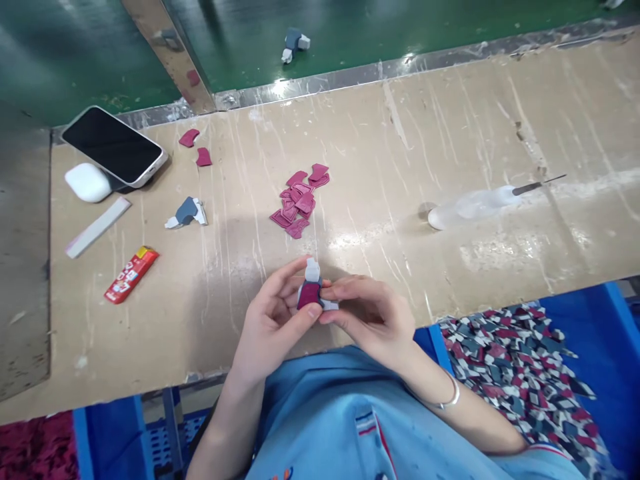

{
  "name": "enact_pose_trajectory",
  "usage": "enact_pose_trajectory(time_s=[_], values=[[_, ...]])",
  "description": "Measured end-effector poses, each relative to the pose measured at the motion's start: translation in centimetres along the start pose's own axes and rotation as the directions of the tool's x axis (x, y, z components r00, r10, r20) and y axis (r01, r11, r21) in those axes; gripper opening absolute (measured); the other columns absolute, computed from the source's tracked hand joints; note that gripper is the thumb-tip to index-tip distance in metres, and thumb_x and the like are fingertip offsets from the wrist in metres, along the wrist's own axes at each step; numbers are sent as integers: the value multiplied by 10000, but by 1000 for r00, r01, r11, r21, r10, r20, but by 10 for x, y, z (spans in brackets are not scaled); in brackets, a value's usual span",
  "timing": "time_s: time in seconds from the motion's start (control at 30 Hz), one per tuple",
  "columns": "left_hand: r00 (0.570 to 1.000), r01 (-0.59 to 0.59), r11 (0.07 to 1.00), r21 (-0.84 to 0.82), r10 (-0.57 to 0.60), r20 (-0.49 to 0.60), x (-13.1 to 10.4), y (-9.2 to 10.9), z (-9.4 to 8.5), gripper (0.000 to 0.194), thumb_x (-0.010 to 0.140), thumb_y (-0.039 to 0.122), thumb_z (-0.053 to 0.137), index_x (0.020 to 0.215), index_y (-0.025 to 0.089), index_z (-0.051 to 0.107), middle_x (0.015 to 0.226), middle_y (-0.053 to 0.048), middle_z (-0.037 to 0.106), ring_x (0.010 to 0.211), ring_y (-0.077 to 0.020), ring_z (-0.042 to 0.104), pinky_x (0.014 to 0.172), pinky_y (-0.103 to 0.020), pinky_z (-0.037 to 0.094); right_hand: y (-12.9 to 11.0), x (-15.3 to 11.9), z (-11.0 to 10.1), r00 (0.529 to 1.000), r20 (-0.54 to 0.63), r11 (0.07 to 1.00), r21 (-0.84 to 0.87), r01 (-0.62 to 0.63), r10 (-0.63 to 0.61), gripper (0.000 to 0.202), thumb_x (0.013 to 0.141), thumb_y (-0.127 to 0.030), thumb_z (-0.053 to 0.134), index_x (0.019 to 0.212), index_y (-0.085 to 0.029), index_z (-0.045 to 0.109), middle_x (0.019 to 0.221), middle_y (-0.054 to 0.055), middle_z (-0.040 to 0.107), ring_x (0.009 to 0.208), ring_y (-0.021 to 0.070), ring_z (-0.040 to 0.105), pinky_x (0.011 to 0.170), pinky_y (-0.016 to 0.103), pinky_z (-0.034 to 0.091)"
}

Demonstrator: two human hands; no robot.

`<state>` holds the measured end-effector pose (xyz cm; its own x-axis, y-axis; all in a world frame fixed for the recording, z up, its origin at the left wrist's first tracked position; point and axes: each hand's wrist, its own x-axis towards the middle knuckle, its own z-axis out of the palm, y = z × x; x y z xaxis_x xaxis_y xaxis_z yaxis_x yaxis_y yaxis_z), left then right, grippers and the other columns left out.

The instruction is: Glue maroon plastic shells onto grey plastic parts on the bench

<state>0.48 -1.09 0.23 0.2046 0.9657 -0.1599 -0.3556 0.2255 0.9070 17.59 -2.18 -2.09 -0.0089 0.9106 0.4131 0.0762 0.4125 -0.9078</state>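
Note:
Between my two hands is a small grey and white plastic part with a maroon face piece (309, 295). My left hand (273, 320) grips it from the left, its thumb pressed on the maroon face. From the right, the fingertips of my right hand (377, 317) pinch the same part near its white end. Just beyond my hands lies a loose pile of maroon pieces (300, 200). Another grey and white part (187, 211) rests on the worktable (360, 173) to the left of the pile. Two more maroon pieces (189, 138) sit farther back.
At the left are a phone (117, 147), a white case (87, 183), a white strip (99, 228) and a red packet (131, 275). A clear bottle with a needle tip (473, 207) lies right. A green conveyor (350, 40) carries one part (295, 44). Below right, a blue bin (605, 360) holds many finished-looking parts.

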Motion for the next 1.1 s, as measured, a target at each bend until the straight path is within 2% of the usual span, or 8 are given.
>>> enact_pose_trajectory(time_s=[0.13, 0.23, 0.37, 0.47, 0.67, 0.83, 0.97, 1.1], values=[[1000, 16, 999, 38, -17, 18, -3, 4, 1, 290, 995, 338, 835, 1270, 431, 848, 1201, -12, 872, 1072, -158, 838, 960, -218, 664, -3, 1, -2, 996, -76, 999, -17, -47, 46, 167, 1001, -369, 828, 1145, -296, 783, 956, 28, 834, 838, 185, 812, 744, 295, 682], [999, -32, 970, 242, 36, -10, -11, 6, 3, 307, 1036, 331, 780, 1313, 457, 826, 1283, -13, 808, 1172, -166, 786, 972, -215, 647, -6, 3, -4, 978, -125, 982, 110, -155, 169, 230, 1008, -445, 810, 1194, -311, 788, 1032, 31, 805, 849, 171, 791, 772, 304, 686], [988, -135, 852, 506, 157, -1, -24, 6, 8, 454, 1067, 235, 721, 1442, 491, 738, 1280, -12, 738, 1199, -141, 728, 1034, -207, 605, -13, 9, -6, 934, 17, 917, 186, -353, 356, 341, 947, -542, 855, 1192, -306, 820, 1112, 52, 826, 916, 185, 801, 803, 308, 689], [979, -135, 853, 505, 192, -62, -28, 5, 11, 553, 1031, 214, 770, 1493, 504, 686, 1272, 11, 757, 1133, -126, 744, 1009, -202, 610, -18, 11, -6, 901, 76, 870, 240, -431, 426, 311, 917, -577, 872, 1043, -294, 847, 1031, 49, 855, 940, 217, 828, 859, 358, 710], [944, -249, 784, 569, 327, -37, -20, 5, 16, 161, 932, 248, 878, 1090, 276, 874, 1026, -26, 856, 936, -186, 804, 864, -247, 661, -14, 2, 1, 919, -20, 865, 347, -363, 394, 266, 889, -532, 915, 991, -305, 822, 900, 23, 834, 805, 195, 795, 723, 325, 677], [907, -304, 735, 606, 419, -53, -18, 2, 21, 179, 921, 168, 852, 1075, 251, 887, 995, -23, 873, 876, -191, 826, 820, -255, 681, -14, 2, 1, 914, -19, 849, 380, -368, 405, 249, 900, -529, 904, 993, -311, 826, 848, 3, 828, 739, 175, 792, 664, 292, 673], [908, -293, 735, 611, 414, -62, -18, 3, 24, 173, 915, 156, 848, 1055, 248, 893, 999, -18, 879, 875, -184, 824, 825, -248, 671, -18, 8, -5, 934, -2, 891, 301, -341, 358, 249, 950, -541, 851, 998, -297, 837, 893, 26, 850, 793, 184, 824, 691, 284, 693], [957, -164, 799, 579, 272, -104, -17, 6, 26, 85, 905, 266, 880, 985, 239, 875, 938, -35, 849, 842, -201, 781, 754, -276, 635, -19, 11, -10, 927, 1, 907, 206, -367, 375, 329, 968, -593, 810, 958, -265, 838, 861, 40, 827, 742, 182, 797, 725, 309, 708]])
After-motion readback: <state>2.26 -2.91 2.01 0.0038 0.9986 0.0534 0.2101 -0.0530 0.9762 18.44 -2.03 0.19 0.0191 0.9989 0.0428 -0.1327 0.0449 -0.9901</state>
